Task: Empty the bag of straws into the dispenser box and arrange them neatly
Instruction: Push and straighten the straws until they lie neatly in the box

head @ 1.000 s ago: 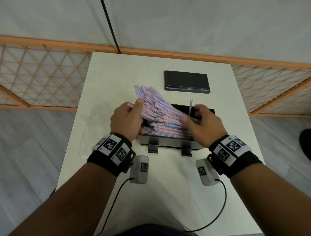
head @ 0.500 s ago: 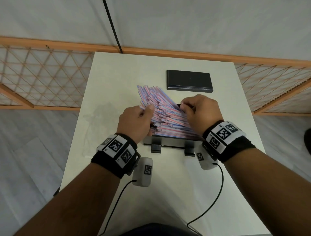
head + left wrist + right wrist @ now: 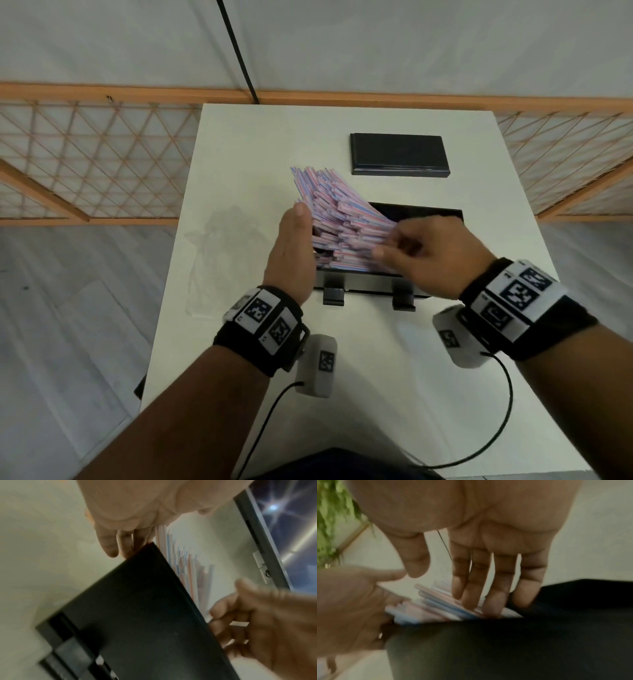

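Since the earlier frame: left hand [image 3: 293,253] opened from a pinch on the straws [image 3: 339,219] to a flat palm set edge-on against the left ends of the pile; right hand [image 3: 431,255] drawn back from the far side of the pile to its right portion.

Straws: pink-and-blue wrapped, heaped in the black dispenser box [image 3: 370,284], fanned out and overhanging the box's far-left corner, not yet level. Box standing on the white worktop [image 3: 376,377], two front feet toward the wearer.

Left grip: fingers straight, together, pressing against the straw ends; nothing held. Confirmed in left wrist view, fingers [image 3: 109,545] extended beside the box edge.

Right grip: fingers loosely bent in head view, fingertips on the straws; in right wrist view, fingers [image 3: 498,588] nearly straight, tips resting on the pile at the box rim. Nothing enclosed.

Black lid [image 3: 399,155] lying flat on the worktop beyond the box, apart from it. Crumpled clear bag [image 3: 212,253] lying left of the box, apparently emptied.
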